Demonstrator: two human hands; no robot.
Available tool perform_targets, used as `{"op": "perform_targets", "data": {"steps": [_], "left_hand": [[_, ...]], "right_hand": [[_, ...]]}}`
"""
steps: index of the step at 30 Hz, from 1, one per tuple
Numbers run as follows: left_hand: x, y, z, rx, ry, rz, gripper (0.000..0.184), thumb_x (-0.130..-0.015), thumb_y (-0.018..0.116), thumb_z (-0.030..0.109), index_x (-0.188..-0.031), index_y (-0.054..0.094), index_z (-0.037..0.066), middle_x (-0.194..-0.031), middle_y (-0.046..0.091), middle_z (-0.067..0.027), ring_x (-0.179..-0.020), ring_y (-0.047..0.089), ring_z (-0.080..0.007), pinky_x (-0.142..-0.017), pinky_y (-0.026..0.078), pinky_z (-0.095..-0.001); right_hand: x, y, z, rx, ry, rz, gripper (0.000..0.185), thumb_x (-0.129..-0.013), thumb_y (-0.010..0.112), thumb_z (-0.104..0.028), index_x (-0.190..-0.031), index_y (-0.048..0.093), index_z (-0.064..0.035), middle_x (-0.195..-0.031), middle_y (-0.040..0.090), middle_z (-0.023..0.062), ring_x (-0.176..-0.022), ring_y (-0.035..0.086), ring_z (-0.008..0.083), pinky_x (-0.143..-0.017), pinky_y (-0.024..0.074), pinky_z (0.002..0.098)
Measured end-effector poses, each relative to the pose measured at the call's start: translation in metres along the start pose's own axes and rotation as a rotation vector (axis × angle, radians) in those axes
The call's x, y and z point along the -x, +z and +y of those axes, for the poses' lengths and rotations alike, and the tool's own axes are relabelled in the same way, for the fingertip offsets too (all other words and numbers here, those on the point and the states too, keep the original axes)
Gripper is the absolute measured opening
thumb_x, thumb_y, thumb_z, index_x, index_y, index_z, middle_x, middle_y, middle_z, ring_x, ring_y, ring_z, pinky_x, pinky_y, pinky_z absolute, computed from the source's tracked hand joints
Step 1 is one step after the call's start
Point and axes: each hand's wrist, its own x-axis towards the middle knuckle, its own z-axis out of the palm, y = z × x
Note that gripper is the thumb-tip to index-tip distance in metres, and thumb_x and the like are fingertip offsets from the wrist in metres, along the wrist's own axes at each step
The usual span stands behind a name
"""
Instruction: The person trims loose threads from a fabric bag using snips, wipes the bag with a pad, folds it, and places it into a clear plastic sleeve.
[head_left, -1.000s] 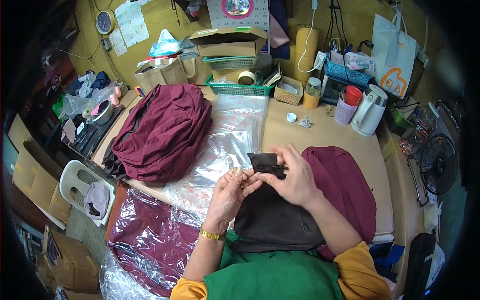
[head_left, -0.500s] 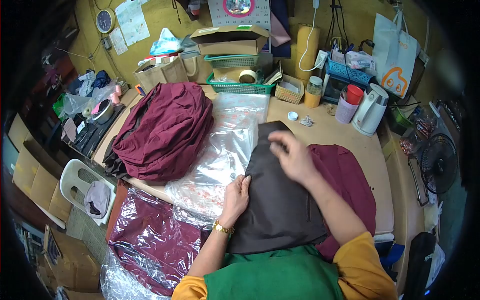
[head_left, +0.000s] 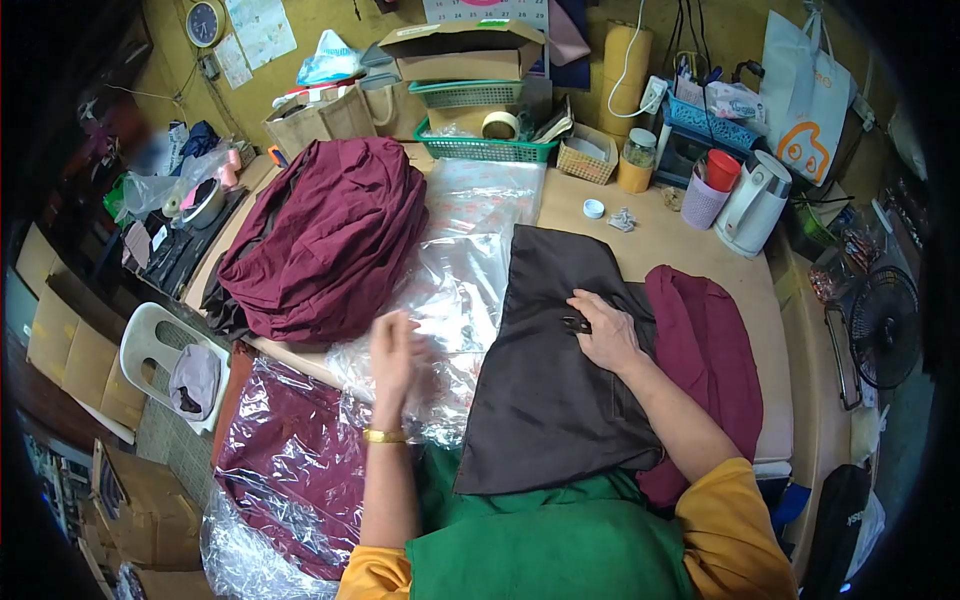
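Note:
A dark brown cloth piece, flat with a slanted left edge, lies across the table front and over my lap. My right hand rests on its upper right part, fingers curled around a small dark object that I cannot identify. Smeared by motion, my left hand hovers over the clear plastic bags, its fingers loosely apart and nothing visible in them. Maroon cloth lies beside the brown piece on the right. A large maroon fabric pile sits at the left of the table.
Plastic-wrapped maroon fabric is at the lower left, near a white chair. Along the back stand green baskets, a cardboard box, a jar, a cup and an electric kettle.
My left hand has let go of the brown cloth's left edge and moved left and up. My right hand has come down onto the cloth, which now lies more spread out.

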Motion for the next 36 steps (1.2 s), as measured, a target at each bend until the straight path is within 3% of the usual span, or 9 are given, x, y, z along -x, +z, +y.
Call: {"op": "perform_targets", "data": {"steps": [3, 9, 13, 18, 20, 25, 29, 31, 36], "left_hand": [[0.021, 0.063, -0.001, -0.318, 0.047, -0.277, 0.059, -0.097, 0.060, 0.034, -0.138, 0.040, -0.005, -0.105, 0.064, -0.0170, -0.088, 0.064, -0.0252, -0.080, 0.050, -0.0385], [0.035, 0.068, 0.016, -0.563, 0.000, -0.493, 0.043, -0.096, 0.058, 0.036, -0.082, 0.066, -0.004, -0.071, 0.063, -0.0249, -0.067, 0.060, -0.0392, -0.068, 0.048, -0.0422], [0.035, 0.014, 0.009, -0.549, 0.009, -0.603, 0.044, -0.098, 0.055, 0.034, -0.073, 0.065, -0.001, -0.064, 0.063, -0.0174, -0.057, 0.059, -0.0227, -0.059, 0.046, -0.0375], [0.055, 0.013, 0.021, -0.079, -0.236, -0.353, 0.033, -0.101, 0.053, 0.031, -0.102, 0.063, 0.000, -0.077, 0.069, -0.0053, -0.067, 0.063, -0.0111, -0.060, 0.049, -0.0260], [0.062, 0.024, 0.017, -0.378, -0.176, -0.469, 0.042, -0.100, 0.055, 0.037, -0.113, 0.058, -0.003, -0.097, 0.071, -0.0132, -0.079, 0.066, -0.0169, -0.071, 0.052, -0.0299], [0.075, 0.053, 0.022, -0.735, 0.119, -0.454, 0.046, -0.092, 0.066, 0.035, -0.114, 0.058, -0.005, -0.090, 0.068, -0.0183, -0.078, 0.064, -0.0193, -0.070, 0.050, -0.0342], [0.069, 0.045, 0.018, -0.477, 0.144, -0.541, 0.036, -0.089, 0.068, 0.030, -0.107, 0.064, -0.001, -0.087, 0.069, -0.0199, -0.078, 0.066, -0.0370, -0.072, 0.051, -0.0430], [0.069, 0.025, 0.041, -0.665, -0.024, -0.590, 0.030, -0.093, 0.065, 0.025, -0.096, 0.068, -0.004, -0.071, 0.065, -0.0137, -0.066, 0.060, -0.0182, -0.064, 0.048, -0.0346], [0.063, -0.043, 0.050, -0.588, -0.179, -0.343, 0.026, -0.096, 0.062, 0.022, -0.086, 0.071, 0.000, -0.062, 0.059, -0.0002, -0.057, 0.047, -0.0066, -0.053, 0.039, -0.0246]], "right_hand": [[0.001, -0.001, 0.003, -0.025, 0.000, -0.017, 0.035, -0.079, 0.065, -0.006, -0.114, 0.065, -0.0046, -0.126, 0.062, 0.0138, -0.106, 0.064, 0.0347, -0.089, 0.0535, 0.0426], [-0.006, -0.007, 0.031, -0.011, -0.068, -0.027, 0.034, -0.079, 0.065, -0.005, -0.113, 0.065, -0.0046, -0.125, 0.063, 0.0136, -0.107, 0.064, 0.0341, -0.090, 0.0533, 0.0417], [-0.020, -0.006, 0.057, 0.041, -0.095, 0.013, 0.034, -0.078, 0.065, -0.004, -0.112, 0.064, -0.0040, -0.124, 0.063, 0.0141, -0.110, 0.063, 0.0339, -0.093, 0.0523, 0.0402], [-0.047, -0.010, 0.052, 0.097, 0.012, -0.154, 0.032, -0.086, 0.062, -0.011, -0.117, 0.064, -0.0060, -0.129, 0.059, 0.0144, -0.114, 0.059, 0.0348, -0.096, 0.0490, 0.0423], [-0.060, -0.018, 0.018, 0.115, 0.134, -0.239, 0.028, -0.091, 0.058, -0.017, -0.117, 0.066, -0.0113, -0.122, 0.061, 0.0147, -0.108, 0.061, 0.0364, -0.092, 0.0495, 0.0441], [-0.016, -0.020, -0.107, -0.187, 0.077, -0.312, 0.028, -0.094, 0.058, -0.017, -0.121, 0.062, -0.0119, -0.111, 0.067, 0.0188, -0.101, 0.063, 0.0404, -0.087, 0.0502, 0.0450], [0.011, 0.027, -0.093, -0.238, 0.106, -0.446, 0.024, -0.094, 0.060, -0.019, -0.115, 0.062, -0.0075, -0.100, 0.067, 0.0226, -0.095, 0.063, 0.0419, -0.079, 0.0504, 0.0475], [0.015, 0.032, -0.083, -0.232, 0.129, -0.179, 0.018, -0.093, 0.061, -0.018, -0.104, 0.061, -0.0033, -0.092, 0.066, 0.0240, -0.089, 0.063, 0.0429, -0.072, 0.0489, 0.0479], [0.007, 0.027, -0.067, -0.309, 0.261, 0.041, 0.014, -0.093, 0.061, -0.015, -0.094, 0.057, -0.0023, -0.087, 0.065, 0.0229, -0.084, 0.062, 0.0437, -0.069, 0.0467, 0.0496]]}}
